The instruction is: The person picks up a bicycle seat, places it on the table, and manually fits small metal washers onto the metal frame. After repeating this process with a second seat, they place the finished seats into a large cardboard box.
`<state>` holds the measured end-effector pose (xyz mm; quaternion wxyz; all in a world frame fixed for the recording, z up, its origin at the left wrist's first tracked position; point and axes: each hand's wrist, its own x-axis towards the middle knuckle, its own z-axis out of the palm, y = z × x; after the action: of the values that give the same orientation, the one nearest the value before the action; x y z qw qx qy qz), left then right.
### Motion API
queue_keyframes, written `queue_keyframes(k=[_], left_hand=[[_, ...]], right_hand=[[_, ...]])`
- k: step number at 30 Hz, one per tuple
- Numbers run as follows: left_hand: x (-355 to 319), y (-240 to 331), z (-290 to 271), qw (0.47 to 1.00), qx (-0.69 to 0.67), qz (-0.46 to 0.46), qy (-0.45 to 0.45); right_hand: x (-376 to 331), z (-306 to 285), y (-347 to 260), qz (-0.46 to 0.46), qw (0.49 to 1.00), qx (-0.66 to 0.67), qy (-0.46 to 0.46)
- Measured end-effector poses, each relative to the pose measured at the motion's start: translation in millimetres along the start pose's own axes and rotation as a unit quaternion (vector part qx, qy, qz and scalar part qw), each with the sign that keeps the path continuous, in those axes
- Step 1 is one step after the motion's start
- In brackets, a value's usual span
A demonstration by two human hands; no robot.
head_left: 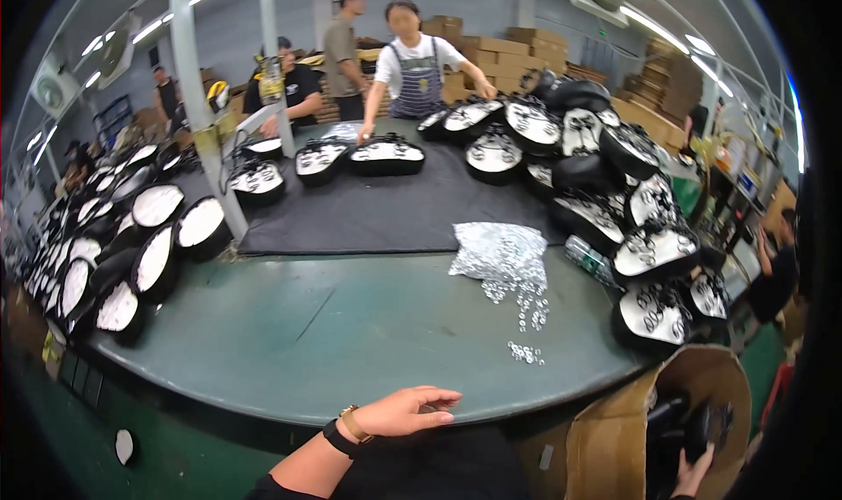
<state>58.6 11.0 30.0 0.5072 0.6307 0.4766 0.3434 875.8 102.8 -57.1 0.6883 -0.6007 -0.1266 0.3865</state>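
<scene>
with open room across table (263, 351) left of rings (524, 353), holds left hand (402, 410) released, slightly bent over near edge; grasps black part (704, 423) inside carton (605, 439) with right hand (694, 474).

Bright ceiling tubes (656, 28) — fisheye-bent edges

One left hand (408, 412), one right hand (698, 472) | one open carton (610, 439), at least two black pieces (707, 425) inside | one plastic bag (500, 247) | loose rings (526, 353) by the dozen | one bottle (589, 259) | dozens of white-faced shells (386, 153), one on the floor (197, 452) | three co-workers (417, 72) across the surface (254, 338)
</scene>
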Motion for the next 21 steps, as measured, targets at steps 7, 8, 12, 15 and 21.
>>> queue_keyframes(k=[7, 8, 12, 15, 21], left_hand=[[-35, -8, -45, 0.995, -0.031, -0.045, 0.081], [-39, -7, -53, 0.994, -0.036, -0.058, 0.085], [-55, -17, -92, 0.990, -0.041, -0.070, 0.119], [-71, -14, -149, 0.985, 0.058, -0.093, 0.134], [-84, -3, -313, 0.824, 0.443, -0.294, 0.199]], right_hand=[[-100, 142, -39, -0.143, 0.970, -0.166, -0.100], [-98, 163, -48, -0.084, 0.992, -0.081, -0.052], [-110, 314, -53, -0.183, 0.940, -0.164, -0.237], [-223, 442, -77, -0.234, 0.843, -0.258, -0.409], [-437, 688, -105, -0.397, 0.450, -0.443, -0.666]])
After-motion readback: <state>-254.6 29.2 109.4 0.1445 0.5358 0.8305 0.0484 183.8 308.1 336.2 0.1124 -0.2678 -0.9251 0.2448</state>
